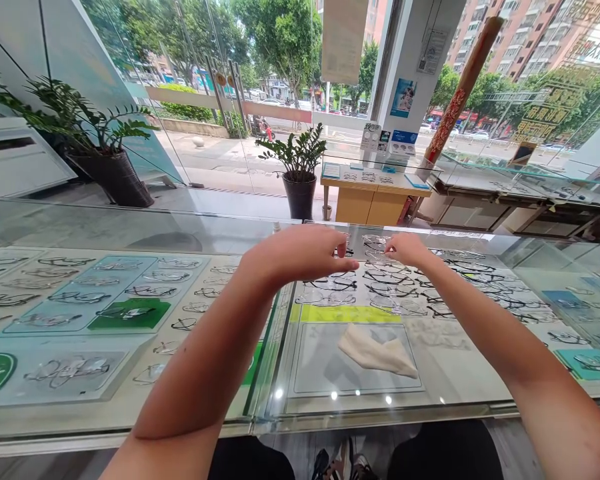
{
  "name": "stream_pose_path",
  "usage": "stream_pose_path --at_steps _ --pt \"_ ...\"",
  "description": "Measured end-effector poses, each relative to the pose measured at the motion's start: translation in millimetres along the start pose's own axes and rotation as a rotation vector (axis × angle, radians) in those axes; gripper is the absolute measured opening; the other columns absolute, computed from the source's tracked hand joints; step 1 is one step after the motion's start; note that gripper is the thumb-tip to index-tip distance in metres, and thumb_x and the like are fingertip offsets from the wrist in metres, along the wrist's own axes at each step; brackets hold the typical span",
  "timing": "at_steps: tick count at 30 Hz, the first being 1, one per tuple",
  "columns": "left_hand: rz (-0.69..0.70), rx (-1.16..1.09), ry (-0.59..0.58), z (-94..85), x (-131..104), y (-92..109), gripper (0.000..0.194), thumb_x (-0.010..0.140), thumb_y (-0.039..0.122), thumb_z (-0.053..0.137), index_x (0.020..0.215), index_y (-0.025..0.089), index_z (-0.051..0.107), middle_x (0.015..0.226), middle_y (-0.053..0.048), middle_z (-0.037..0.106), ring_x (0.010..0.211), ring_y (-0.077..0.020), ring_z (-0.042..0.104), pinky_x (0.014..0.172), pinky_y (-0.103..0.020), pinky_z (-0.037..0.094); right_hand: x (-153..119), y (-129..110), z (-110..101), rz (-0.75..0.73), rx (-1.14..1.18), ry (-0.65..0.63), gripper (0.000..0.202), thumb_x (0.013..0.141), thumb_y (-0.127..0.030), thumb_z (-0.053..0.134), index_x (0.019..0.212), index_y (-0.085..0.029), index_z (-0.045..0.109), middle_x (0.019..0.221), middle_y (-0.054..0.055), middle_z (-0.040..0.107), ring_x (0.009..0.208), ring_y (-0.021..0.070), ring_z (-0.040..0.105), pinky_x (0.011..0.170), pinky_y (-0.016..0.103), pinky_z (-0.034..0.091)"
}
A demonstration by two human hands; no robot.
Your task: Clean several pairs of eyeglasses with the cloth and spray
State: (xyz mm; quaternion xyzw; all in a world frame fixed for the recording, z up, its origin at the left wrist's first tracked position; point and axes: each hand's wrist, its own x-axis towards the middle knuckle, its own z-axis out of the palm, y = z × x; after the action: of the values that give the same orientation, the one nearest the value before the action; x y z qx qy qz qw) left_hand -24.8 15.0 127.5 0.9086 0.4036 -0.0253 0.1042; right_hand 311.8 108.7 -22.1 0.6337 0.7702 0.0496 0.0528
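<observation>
My left hand (325, 250) reaches over the far part of the glass counter, its thumb stretched out and apart from a bent forefinger. Between them I see nothing held; eyeglasses (330, 285) lie in rows just below. Across a small gap, my right hand (405, 249) has its fingers curled together beside the right end of a thin-framed pair of eyeglasses (375, 241). Whether its fingertips grip that pair is too small to tell. Nearer to me, a cream cloth (377, 352) lies folded on a pale tray (310, 373), behind a yellow-green strip (347, 313).
More eyeglasses (150, 291) fill the display on the left, some on a green card (130, 315). The counter's glass front edge (380, 412) runs close to my knees. Beyond stand a potted plant (300, 190), a wooden cabinet (370, 203) and a large window.
</observation>
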Motion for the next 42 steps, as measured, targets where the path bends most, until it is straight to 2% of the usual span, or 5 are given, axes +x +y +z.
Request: stream_pose_path --at_steps 21,30,33,37,42 --pt "0.012 0.002 0.098 3.7 -4 -2 0.044 0.099 0.062 0.054 0.09 0.023 0.073 0.089 -0.008 0.078 0.07 -0.0224 0.063 0.065 -0.034 0.038 38 9 2 0.039 0.021 0.059 0.03 0.099 -0.027 0.056 0.104 -0.023 0.085 0.117 0.014 0.078 0.113 0.0302 0.061 0.092 0.04 0.041" --pt "0.053 -0.043 0.201 9.9 -1 -5 0.036 0.095 0.055 0.065 0.079 0.024 0.071 0.076 -0.005 0.075 0.059 -0.0205 0.059 0.06 -0.034 0.037 -2 19 -64 0.053 0.322 0.208 0.024 0.092 -0.031 0.061 0.087 -0.017 0.08 0.109 0.012 0.076 0.095 0.0233 0.065 0.084 0.036 0.047" --pt "0.084 -0.103 0.382 12.6 5 -3 0.034 0.095 0.051 0.067 0.077 0.023 0.074 0.074 -0.006 0.076 0.062 -0.022 0.063 0.061 -0.034 0.041 -35 -1 -99 0.009 0.492 0.321 0.032 0.098 -0.044 0.057 0.101 -0.019 0.077 0.11 0.008 0.075 0.092 0.0198 0.066 0.082 0.034 0.05" --pt "0.113 -0.386 0.731 11.0 6 11 0.035 0.1 0.052 0.064 0.103 0.021 0.079 0.101 -0.009 0.083 0.088 -0.0247 0.075 0.075 -0.036 0.053 -86 -61 -137 -0.102 1.033 0.634 0.02 0.09 -0.042 0.072 0.09 -0.022 0.075 0.09 0.003 0.074 0.078 0.0183 0.062 0.078 0.037 0.049" --pt "0.229 -0.638 0.869 7.8 -2 25 0.029 0.099 0.048 0.071 0.1 0.02 0.078 0.096 -0.006 0.083 0.088 -0.0206 0.077 0.083 -0.034 0.059 -124 -117 -161 -0.193 0.967 0.931 0.006 0.089 -0.026 0.071 0.084 -0.023 0.073 0.092 0.002 0.071 0.089 0.0207 0.063 0.087 0.04 0.049"
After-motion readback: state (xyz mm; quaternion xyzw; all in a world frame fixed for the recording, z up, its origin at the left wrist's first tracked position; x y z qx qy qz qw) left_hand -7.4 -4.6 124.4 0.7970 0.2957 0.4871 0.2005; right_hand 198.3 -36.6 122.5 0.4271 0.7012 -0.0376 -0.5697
